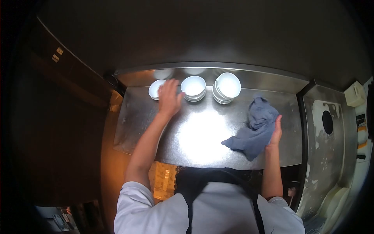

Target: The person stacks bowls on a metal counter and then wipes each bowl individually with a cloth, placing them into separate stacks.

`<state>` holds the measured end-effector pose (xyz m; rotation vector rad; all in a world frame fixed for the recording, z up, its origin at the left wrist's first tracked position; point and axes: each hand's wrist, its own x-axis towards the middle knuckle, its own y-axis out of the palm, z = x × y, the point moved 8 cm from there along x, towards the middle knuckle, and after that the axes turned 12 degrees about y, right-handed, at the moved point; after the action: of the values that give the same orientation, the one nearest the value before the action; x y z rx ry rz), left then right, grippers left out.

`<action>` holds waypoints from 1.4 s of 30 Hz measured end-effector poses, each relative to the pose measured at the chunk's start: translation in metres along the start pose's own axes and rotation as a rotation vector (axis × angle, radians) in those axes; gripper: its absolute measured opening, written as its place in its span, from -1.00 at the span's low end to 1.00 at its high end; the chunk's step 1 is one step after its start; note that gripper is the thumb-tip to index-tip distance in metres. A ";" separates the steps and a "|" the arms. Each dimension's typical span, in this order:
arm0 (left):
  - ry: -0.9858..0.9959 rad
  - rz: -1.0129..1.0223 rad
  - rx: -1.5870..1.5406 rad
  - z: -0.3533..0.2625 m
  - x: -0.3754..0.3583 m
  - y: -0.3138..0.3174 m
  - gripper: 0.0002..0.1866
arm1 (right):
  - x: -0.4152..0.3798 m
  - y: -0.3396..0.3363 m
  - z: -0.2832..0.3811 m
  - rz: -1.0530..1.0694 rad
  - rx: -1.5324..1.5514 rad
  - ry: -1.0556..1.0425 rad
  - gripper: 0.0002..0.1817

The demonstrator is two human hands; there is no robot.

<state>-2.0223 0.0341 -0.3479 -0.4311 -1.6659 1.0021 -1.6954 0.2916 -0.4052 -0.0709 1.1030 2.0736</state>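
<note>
My left hand (pixel 169 97) reaches over the steel counter, its fingers stretched out and its thumb apart. The fingertips overlap the right side of a small white bowl (pixel 155 89) at the back left. Just right of that hand stands a short stack of white bowls (pixel 193 86), and beyond it a taller stack of white bowls (pixel 228 85) leans slightly. A crumpled blue-grey cloth (pixel 259 126) hangs from my right hand (pixel 277 134), which grips its right edge. The cloth partly hides the fingers there.
The stainless counter (pixel 136 128) has a raised back ledge (pixel 265 75) behind the bowls. To the right, past a dark gap, lies a wet steel sink surface (pixel 317 156) with a dark round hole (pixel 327 122). A white container (pixel 355 94) stands at the far right.
</note>
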 end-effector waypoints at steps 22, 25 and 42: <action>0.129 0.014 -0.414 -0.180 -0.005 -0.009 -0.73 | -0.023 0.074 -0.094 -0.185 -0.629 -0.229 -0.42; 0.009 0.009 -0.562 -0.179 -0.016 -0.023 -0.69 | -0.031 0.116 -0.095 0.033 -0.804 -0.513 -0.47; -0.910 0.135 -2.018 -0.152 -0.047 0.026 -0.58 | -0.063 0.149 -0.133 0.790 -1.660 -0.877 -0.48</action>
<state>-1.8724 0.0755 -0.3897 -1.4571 -3.0309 -1.0292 -1.7867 0.1080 -0.3617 0.4788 -1.4107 2.5986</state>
